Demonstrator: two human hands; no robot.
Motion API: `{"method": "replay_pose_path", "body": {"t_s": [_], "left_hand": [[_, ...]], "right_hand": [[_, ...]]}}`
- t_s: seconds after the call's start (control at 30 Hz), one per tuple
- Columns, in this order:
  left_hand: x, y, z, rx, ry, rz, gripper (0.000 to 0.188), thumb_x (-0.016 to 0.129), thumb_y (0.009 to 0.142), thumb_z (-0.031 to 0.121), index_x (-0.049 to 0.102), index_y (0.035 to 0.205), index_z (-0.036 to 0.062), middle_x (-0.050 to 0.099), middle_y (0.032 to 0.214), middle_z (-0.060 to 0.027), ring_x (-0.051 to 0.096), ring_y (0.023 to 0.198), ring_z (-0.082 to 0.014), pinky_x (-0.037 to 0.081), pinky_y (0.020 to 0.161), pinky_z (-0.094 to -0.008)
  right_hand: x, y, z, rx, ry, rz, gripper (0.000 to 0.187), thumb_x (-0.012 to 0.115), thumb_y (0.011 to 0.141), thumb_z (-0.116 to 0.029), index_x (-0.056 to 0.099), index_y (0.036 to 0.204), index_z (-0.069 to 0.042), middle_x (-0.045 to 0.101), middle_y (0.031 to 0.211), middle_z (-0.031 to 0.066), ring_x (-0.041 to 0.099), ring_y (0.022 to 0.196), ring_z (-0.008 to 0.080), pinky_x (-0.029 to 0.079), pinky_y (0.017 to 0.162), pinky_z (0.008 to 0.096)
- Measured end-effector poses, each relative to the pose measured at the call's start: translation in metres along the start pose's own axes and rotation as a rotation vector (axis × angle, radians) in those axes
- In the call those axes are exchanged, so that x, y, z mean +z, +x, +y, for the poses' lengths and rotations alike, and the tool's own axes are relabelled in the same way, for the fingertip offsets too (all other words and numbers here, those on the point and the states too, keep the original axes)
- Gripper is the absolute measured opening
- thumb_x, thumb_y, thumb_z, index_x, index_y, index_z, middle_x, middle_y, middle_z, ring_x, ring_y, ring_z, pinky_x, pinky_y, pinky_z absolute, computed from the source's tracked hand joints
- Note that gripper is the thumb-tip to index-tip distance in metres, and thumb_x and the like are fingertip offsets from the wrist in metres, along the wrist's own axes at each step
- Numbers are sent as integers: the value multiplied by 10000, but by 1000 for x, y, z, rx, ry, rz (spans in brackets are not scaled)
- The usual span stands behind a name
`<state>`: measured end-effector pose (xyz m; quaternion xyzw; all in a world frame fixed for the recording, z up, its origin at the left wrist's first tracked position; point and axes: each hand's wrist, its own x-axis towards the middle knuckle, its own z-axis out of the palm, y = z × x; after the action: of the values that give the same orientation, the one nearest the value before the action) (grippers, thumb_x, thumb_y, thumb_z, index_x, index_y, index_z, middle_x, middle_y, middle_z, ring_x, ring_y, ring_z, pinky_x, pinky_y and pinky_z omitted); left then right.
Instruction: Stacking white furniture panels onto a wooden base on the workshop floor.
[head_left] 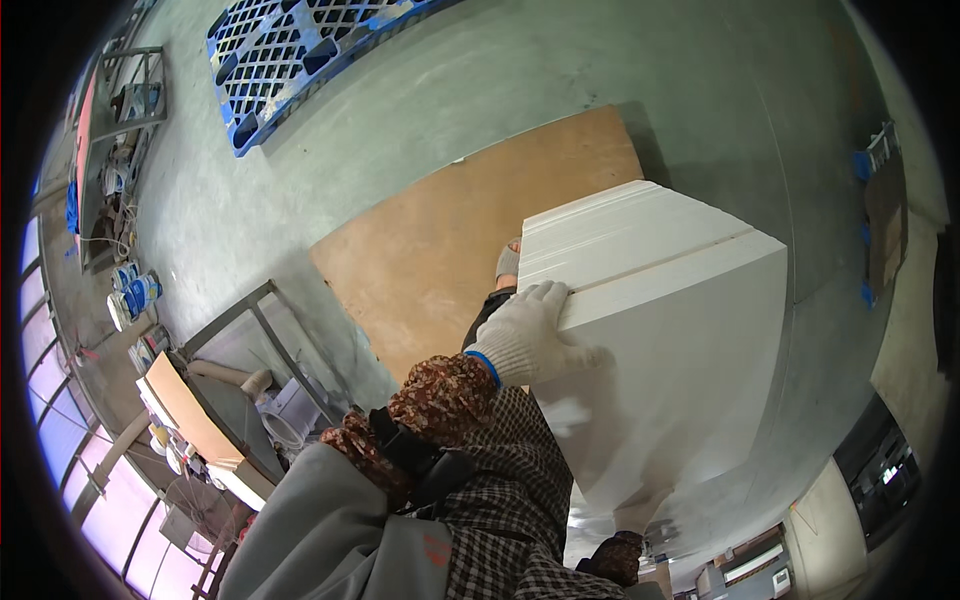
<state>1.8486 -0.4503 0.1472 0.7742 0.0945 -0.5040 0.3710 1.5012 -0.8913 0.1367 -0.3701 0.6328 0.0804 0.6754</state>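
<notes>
A thick stack of white boards (640, 235) stands on edge in front of me, and a narrow gap sets the nearest boards apart from those behind. My left hand (530, 335), in a white knit glove with a blue cuff, grips the left edge of the near white board (690, 350). Its fingers curl over the edge, and the thumb lies on the broad face. My right hand (645, 508) is a pale, smeared shape low against the same face, below it a patterned sleeve (615, 558). Its fingers cannot be made out.
A large brown sheet (450, 230) lies on the floor, under the stack's far side. A foot (508, 262) shows beside the stack. The blue plastic pallet (290, 60) lies at the far left. A metal frame (270, 330) and a fan (200, 510) stand left; another loaded pallet (885, 220) lies right.
</notes>
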Motion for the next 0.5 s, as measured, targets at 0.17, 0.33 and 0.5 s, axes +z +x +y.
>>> {"method": "replay_pose_path", "body": {"t_s": [0.17, 0.33, 0.5], "left_hand": [[3, 1, -4, 28, 9, 18, 1024, 732, 761, 682, 427, 1472, 12, 506, 1451, -208, 512, 1346, -363, 445, 1107, -435], [-6, 0, 0, 1, -26, -28, 990, 759, 757, 644, 441, 1457, 21, 527, 1429, -202, 531, 1321, -372, 467, 1080, -445], [-2, -2, 1, 14, -25, 28, 982, 767, 751, 638, 443, 1458, 38, 528, 1431, -198, 540, 1316, -365, 475, 1065, -451]], "right_hand": [[-4, 1, -1, 35, 24, 19, 879, 488, 867, -835, 446, 1509, -237, 504, 1482, -55, 464, 1362, 192, 388, 1142, 407], [-6, 1, -3, 50, 48, 1, 877, 481, 869, -838, 465, 1497, -225, 508, 1481, -19, 467, 1356, 217, 403, 1130, 441], [1, -1, -4, 45, 101, 70, 873, 470, 876, -835, 475, 1488, -213, 529, 1467, -4, 468, 1361, 219, 418, 1123, 437]]}}
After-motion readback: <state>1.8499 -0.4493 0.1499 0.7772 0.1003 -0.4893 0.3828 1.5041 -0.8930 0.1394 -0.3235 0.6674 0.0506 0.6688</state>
